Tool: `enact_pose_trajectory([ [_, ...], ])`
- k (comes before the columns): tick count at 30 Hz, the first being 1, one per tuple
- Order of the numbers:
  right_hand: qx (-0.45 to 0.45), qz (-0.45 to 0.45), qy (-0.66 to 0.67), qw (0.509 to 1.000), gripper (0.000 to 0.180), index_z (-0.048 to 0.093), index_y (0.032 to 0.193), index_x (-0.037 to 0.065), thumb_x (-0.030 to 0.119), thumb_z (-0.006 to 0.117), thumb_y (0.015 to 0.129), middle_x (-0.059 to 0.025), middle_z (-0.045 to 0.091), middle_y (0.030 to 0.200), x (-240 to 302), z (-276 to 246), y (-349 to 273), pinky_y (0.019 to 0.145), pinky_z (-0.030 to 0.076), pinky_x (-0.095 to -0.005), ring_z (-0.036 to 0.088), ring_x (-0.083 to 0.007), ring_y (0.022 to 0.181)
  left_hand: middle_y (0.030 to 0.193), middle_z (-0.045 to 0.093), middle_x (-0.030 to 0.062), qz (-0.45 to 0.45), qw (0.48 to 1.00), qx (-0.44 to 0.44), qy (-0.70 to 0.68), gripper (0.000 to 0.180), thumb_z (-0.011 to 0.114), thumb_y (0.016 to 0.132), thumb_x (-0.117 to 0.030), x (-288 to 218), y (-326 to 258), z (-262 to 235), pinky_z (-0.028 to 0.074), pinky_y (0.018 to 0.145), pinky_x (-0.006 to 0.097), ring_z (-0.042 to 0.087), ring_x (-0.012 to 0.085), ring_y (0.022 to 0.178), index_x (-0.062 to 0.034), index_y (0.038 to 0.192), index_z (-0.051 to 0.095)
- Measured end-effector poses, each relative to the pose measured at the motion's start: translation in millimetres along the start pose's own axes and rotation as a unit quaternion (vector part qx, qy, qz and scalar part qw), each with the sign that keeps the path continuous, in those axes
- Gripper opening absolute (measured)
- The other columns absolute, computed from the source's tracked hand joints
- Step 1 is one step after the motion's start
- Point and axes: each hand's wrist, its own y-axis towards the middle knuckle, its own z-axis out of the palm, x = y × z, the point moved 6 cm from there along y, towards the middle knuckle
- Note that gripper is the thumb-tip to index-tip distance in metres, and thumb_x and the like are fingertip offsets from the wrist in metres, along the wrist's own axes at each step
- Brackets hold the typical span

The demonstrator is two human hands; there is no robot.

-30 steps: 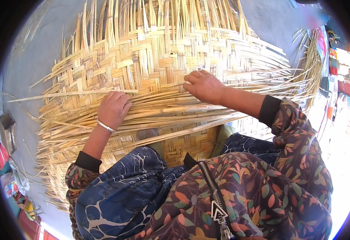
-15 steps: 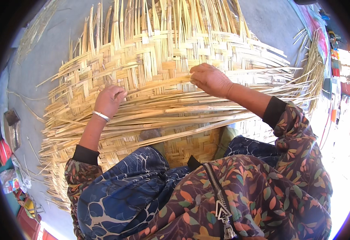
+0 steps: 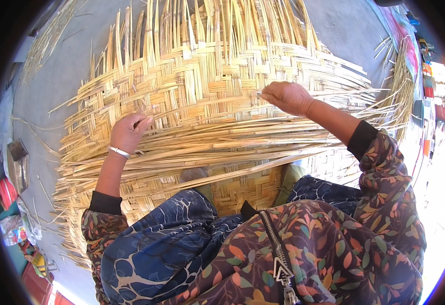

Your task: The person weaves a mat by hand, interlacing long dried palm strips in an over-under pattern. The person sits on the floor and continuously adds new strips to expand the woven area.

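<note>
1. Looking down, we saw a big woven mat [image 3: 207, 76] made of pale yellow strips, spread out on the grey ground [image 3: 54, 86] in front of our knees.
2. We saw our left hand [image 3: 127, 133] resting on the mat, on its left part. The fingers were curled in, and the tips pressed down on a bunch of long loose strips [image 3: 217, 145] that ran across the mat from side to side.
3. We could not tell if that hand held a strip or only pushed on it.
4. A thin silver bangle [image 3: 119, 151] sat on that wrist.
5. We saw our right hand [image 3: 287, 97] further up and to the right, also on the mat. Its fingers were pinched nearly shut on the end of one thin strip [image 3: 261, 94] in the weave.
6. The two hands were well apart.
7. Many strip ends stuck out past the far edge of the mat, like a fringe.
8. Our flowery sleeves [image 3: 385, 173] and blue patterned skirt [image 3: 171, 239] filled the near side.
9. More loose strips [image 3: 398, 86] lay on the ground to the right.
</note>
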Motion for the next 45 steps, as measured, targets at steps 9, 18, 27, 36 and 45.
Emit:
enact_pose_trajectory([
  [9,-0.077,-0.054,-0.023,0.995,0.024,0.062,0.093,0.011,0.033,0.055,0.087,-0.009,0.058,0.097,38,37,15,0.082,0.046,-0.0386,0.054,-0.0283,0.098,0.073,0.062,0.0076,0.084,0.996,-0.02,0.021,0.019,0.067,0.08,-0.025,-24,-4,4,0.046,0.067,0.035,0.056,0.0265,0.072,-0.0062,0.077,0.066],
  [18,-0.089,-0.093,-0.047,0.991,0.015,0.057,0.083,0.007,0.021,0.053,0.087,-0.0088,0.06,0.081,49,34,23,0.074,0.048,-0.0412,0.059,-0.0287,0.083,0.075,0.058,0.0074,0.124,0.99,-0.043,0.048,0.01,0.066,0.079,-0.016,-15,4,9,0.045,0.067,0.035,0.054,0.0272,0.071,-0.0062,0.08,0.063],
  [27,-0.162,-0.112,-0.095,0.976,0.01,0.057,0.093,0.009,0.014,0.056,0.085,-0.0087,0.058,0.08,44,21,25,0.06,0.049,-0.0368,0.059,-0.0269,0.071,0.073,0.055,0.0074,0.033,0.999,0.019,-0.005,0.01,0.066,0.077,-0.013,-18,10,5,0.044,0.063,0.033,0.053,0.0249,0.069,-0.0058,0.078,0.059],
  [36,-0.142,-0.181,-0.117,0.966,0.011,0.059,0.089,0.01,0.018,0.057,0.083,-0.0065,0.059,0.09,57,23,1,0.078,0.049,-0.0365,0.058,-0.0249,0.09,0.081,0.058,0.0087,0.192,0.964,-0.067,0.172,0.007,0.06,0.08,-0.011,-39,0,12,0.046,0.071,0.038,0.057,0.0288,0.078,-0.0069,0.085,0.06],
  [45,0.021,-0.144,-0.169,0.975,0.009,0.061,0.083,0.009,0.015,0.057,0.078,-0.0067,0.059,0.085,39,67,-21,0.075,0.049,-0.0365,0.058,-0.0243,0.087,0.089,0.058,0.0052,0.147,0.969,0.112,0.166,0.013,0.062,0.078,-0.018,-33,-30,52,0.043,0.077,0.038,0.055,0.0252,0.09,-0.0101,0.089,0.062],
])
